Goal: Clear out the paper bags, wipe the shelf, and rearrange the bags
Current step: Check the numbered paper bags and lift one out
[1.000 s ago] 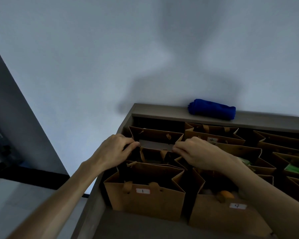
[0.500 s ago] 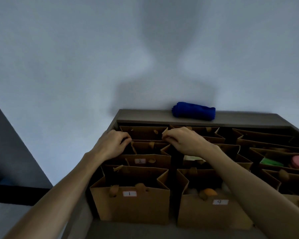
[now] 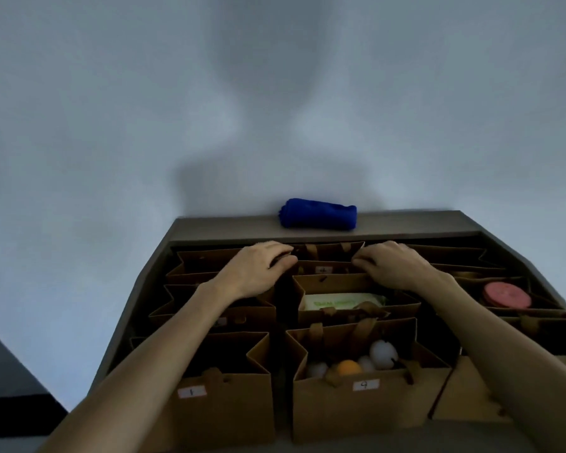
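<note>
Back bag (image 3: 327, 256), centre of frame in the shelf (image 3: 229, 223): left hand (image 3: 255, 273) and right hand (image 3: 392, 266) pinch its top corners with curled fingers. Best lifted straight up, level, clear of neighbouring bags.

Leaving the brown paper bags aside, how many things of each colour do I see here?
Blue rolled cloth: 1
White balls: 3
Orange ball: 1
Pink round lid: 1
Pale pack with green print: 1
Total: 7 in view; the bags may hide more.
</note>
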`<action>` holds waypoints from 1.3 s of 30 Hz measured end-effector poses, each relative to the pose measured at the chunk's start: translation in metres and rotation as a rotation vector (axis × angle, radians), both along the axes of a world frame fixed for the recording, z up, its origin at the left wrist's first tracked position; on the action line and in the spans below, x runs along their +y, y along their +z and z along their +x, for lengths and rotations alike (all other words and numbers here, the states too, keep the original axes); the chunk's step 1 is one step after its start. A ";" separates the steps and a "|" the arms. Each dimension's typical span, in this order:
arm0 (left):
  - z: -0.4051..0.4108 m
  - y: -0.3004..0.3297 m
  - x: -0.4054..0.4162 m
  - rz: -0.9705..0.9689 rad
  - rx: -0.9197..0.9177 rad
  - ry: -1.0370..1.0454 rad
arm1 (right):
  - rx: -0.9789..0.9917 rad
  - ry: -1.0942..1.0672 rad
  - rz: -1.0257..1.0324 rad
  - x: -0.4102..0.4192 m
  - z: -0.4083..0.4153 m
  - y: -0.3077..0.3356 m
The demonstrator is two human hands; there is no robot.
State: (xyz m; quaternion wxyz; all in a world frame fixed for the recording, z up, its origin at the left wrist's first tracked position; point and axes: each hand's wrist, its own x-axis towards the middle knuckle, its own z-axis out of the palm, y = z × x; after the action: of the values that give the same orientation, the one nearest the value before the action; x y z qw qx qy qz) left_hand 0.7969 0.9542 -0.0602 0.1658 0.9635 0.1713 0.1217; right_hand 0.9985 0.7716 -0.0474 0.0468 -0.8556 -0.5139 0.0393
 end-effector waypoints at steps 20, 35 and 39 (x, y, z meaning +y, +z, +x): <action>0.013 -0.012 -0.021 0.138 0.099 -0.028 | 0.007 0.147 0.009 -0.022 0.006 -0.007; -0.068 -0.002 -0.084 0.007 -0.024 -0.218 | 0.119 0.328 0.224 -0.107 -0.041 -0.010; -0.072 -0.012 -0.101 0.082 0.104 -0.232 | 0.103 0.319 0.185 -0.114 -0.049 -0.018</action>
State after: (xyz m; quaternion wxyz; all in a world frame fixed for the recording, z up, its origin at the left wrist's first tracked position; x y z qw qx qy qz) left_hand 0.7250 0.8535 -0.0718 0.1300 0.9878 0.0622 0.0586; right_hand 0.9499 0.6573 -0.0651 0.1445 -0.7522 -0.6415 0.0424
